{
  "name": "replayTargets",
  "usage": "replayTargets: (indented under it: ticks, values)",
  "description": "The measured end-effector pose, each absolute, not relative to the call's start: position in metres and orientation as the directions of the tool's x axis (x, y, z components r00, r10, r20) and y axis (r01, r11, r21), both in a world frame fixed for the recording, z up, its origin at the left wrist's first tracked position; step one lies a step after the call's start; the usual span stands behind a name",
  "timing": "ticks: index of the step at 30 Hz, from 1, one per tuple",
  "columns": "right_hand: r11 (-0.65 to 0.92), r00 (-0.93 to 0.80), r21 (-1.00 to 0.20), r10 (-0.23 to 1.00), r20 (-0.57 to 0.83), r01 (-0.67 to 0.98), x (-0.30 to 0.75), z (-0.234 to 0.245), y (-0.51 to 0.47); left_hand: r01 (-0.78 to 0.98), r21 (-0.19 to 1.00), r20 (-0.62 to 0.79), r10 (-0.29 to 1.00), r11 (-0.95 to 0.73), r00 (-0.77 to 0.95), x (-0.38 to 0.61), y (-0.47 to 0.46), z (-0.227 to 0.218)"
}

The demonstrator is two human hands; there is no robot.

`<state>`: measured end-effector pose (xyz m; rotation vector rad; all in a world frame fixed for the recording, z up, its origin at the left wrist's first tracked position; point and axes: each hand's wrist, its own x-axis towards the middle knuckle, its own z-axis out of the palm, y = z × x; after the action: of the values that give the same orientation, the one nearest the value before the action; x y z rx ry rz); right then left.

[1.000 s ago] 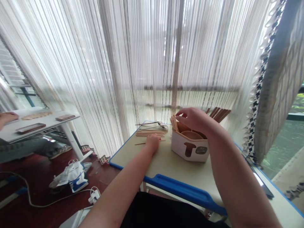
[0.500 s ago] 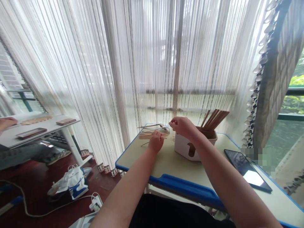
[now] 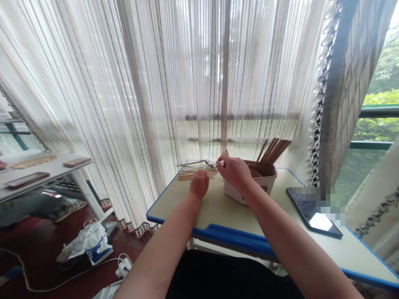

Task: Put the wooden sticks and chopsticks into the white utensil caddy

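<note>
My left hand (image 3: 198,184) rests curled on the beige desk (image 3: 218,211) right in front of a row of light wooden sticks (image 3: 189,176); its fingers are hidden behind the knuckles. Pinched fingers of my right hand (image 3: 234,171) hold a thin stick near a metal spoon (image 3: 199,163), just left of a white holder box (image 3: 262,182). Several brown chopsticks (image 3: 274,150) stand in the box's far side.
A dark phone (image 3: 313,211) lies on the desk at the right. White striped curtains hang behind the desk. A white side table (image 3: 40,168) with trays stands at the left. A white bag (image 3: 93,243) and a cable lie on the red floor.
My right hand left the top of the box and moved left to the sticks and spoon. The view swung right, bringing the phone into sight.
</note>
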<state>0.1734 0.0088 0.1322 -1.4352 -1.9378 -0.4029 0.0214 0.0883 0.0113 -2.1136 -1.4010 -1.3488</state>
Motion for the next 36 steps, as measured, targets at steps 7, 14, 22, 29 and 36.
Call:
replayTargets:
  ticks: [7, 14, 22, 29, 36]
  values:
    - [0.431, -0.223, -0.201, 0.747, 0.627, 0.88, 0.17, 0.124, 0.018, 0.755, 0.2, 0.897, 0.427, -0.625, 0.115, 0.02, 0.087, 0.013]
    - [0.542, -0.168, -0.27, 0.626, 0.761, 0.796, 0.17, 0.12, 0.02, 0.8, 0.212, 0.851, 0.509, -0.562, 0.132, 0.024, 0.086, 0.014]
    - [0.62, -0.032, -0.475, 0.627, 0.778, 0.624, 0.17, 0.123, 0.016, 0.895, 0.277, 0.529, 0.833, -0.349, 0.162, 0.028, 0.079, 0.02]
    - [0.598, 0.076, -0.524, 0.613, 0.787, 0.606, 0.189, 0.157, 0.024, 0.913, 0.276, 0.463, 0.874, -0.301, 0.148, 0.031, 0.077, 0.021]
    - [0.537, 0.221, -0.477, 0.472, 0.853, 0.696, 0.246, 0.214, 0.032, 0.934, 0.222, 0.406, 0.898, -0.28, 0.172, 0.033, 0.087, 0.013]
